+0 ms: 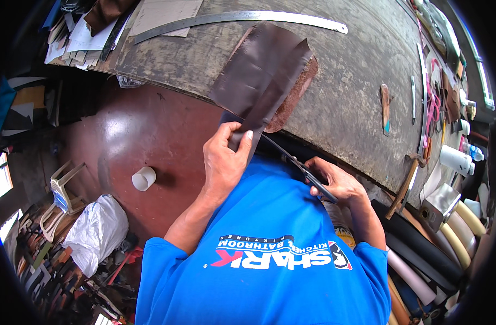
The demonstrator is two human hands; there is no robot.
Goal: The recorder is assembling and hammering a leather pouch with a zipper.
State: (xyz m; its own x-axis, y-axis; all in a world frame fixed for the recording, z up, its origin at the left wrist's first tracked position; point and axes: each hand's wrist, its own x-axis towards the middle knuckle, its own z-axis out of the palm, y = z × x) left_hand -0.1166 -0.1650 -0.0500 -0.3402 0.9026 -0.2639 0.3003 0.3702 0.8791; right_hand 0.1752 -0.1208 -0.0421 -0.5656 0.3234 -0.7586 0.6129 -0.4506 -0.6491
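My left hand pinches the near end of a dark brown leather piece between thumb and fingers. The leather stretches away from me onto the workbench, partly hanging over its front edge, and a reddish-brown rough side shows along its right. In my right hand is a pair of black-handled scissors, fingers closed round the handles. Their blades point up and left, with the tips at the leather's edge close beside my left thumb. Whether the blades are parted cannot be made out.
On the worn workbench lie a long steel ruler, a wooden-handled tool and a hammer. Rolls of material stand low on the right. A white cup, a plastic bag and a chair are on the left.
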